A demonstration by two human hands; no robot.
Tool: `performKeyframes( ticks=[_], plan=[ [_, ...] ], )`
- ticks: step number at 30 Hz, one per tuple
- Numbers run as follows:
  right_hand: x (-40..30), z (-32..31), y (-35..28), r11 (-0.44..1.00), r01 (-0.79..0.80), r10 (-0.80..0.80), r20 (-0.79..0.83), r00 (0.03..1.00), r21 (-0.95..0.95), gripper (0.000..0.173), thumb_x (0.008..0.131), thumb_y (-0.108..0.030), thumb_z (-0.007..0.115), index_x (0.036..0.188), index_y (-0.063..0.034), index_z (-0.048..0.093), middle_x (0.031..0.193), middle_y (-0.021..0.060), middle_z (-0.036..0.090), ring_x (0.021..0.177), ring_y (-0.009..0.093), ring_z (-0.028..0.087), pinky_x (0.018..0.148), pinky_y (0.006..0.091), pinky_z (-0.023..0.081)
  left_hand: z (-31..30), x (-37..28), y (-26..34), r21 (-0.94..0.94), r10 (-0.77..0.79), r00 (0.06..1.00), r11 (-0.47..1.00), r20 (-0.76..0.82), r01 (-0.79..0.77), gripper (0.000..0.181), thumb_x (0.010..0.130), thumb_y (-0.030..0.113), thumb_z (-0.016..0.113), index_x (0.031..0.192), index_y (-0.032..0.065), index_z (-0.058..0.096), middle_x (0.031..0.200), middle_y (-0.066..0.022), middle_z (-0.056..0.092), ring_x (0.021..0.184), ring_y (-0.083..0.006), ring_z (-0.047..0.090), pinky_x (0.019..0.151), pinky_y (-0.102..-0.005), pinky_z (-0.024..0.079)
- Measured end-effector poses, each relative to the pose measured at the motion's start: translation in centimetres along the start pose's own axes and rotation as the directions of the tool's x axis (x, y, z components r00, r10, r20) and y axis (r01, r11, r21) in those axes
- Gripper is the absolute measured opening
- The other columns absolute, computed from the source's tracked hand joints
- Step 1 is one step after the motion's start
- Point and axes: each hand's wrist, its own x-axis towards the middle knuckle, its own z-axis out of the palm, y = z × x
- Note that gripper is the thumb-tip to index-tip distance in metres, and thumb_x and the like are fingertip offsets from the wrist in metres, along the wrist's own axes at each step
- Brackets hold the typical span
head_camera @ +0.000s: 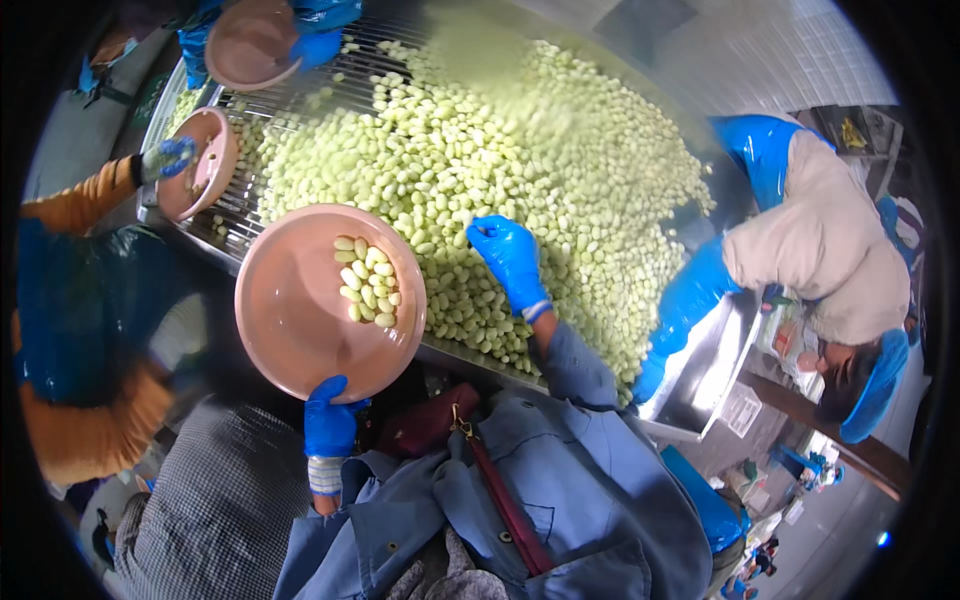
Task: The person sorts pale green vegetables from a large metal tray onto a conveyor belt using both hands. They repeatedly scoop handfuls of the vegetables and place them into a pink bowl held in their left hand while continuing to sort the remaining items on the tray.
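Note:
My left hand [330,420], in a blue glove over a striped cuff, grips the near rim of a pink plastic basin [277,300]. Several pale green oval fruits [367,281] lie inside it, towards its right side. My right hand [510,255], also gloved in blue, is over a broad heap of the same fruits [450,165]. Its thumb and fingers are pinched together, and whether a fruit is between them cannot be made out. The heap lies on a metal table with a slatted grate [330,82] at its far left.
At the left, a co-worker's gloved hand [169,157] reaches into another pink basin [214,176]. Blue-sleeved arms hold a third basin [251,45] at the top. A person in a beige top [810,225] leans in from the right, beside a metal tray [701,367].

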Motion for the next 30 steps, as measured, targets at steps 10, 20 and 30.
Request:
performKeyframes(
  ticks=[10, 20, 30],
  plan=[
    [-1.7, -3.1, 3.2, 0.838, 0.183, -0.362, -0.274, 0.891, -0.514, 0.035, 0.090, -0.022, 0.069, 0.124, -0.0127, 0.066, 0.108, 0.0084, 0.067, 0.092, 0.026, 0.067, 0.080, 0.0374, 0.054, 4.2, -0.4, 2.2, -0.340, -0.302, 0.953, 0.894, 0.020, 0.291, 0.029, 0.086, 0.020, 0.067, 0.108, 0.0024, 0.063, 0.103, -0.0140, 0.065, 0.093, -0.0295, 0.065, 0.081, -0.0390, 0.054],
    [1.7, -1.5, 7.2, 0.982, 0.180, -0.189, -0.249, 0.950, -0.059, 0.036, 0.092, -0.020, 0.068, 0.126, -0.0107, 0.066, 0.098, 0.0075, 0.070, 0.082, 0.019, 0.068, 0.071, 0.0329, 0.055, 6.6, -1.6, 2.3, -0.367, -0.273, 0.962, 0.893, 0.024, 0.262, 0.028, 0.086, 0.016, 0.065, 0.110, 0.0018, 0.062, 0.104, -0.0131, 0.065, 0.094, -0.0291, 0.065, 0.080, -0.0389, 0.055],
    [0.5, -5.1, 3.1, 0.993, 0.105, -0.082, -0.326, 0.942, 0.056, 0.018, 0.090, -0.012, 0.067, 0.108, -0.0095, 0.071, 0.087, 0.0088, 0.073, 0.072, 0.016, 0.069, 0.062, 0.0311, 0.054, 9.2, -1.8, 3.5, -0.343, -0.299, 0.953, 0.891, 0.054, 0.299, 0.037, 0.085, 0.015, 0.065, 0.118, 0.0007, 0.059, 0.114, -0.0159, 0.063, 0.103, -0.0324, 0.064, 0.086, -0.0405, 0.055]
  ],
)
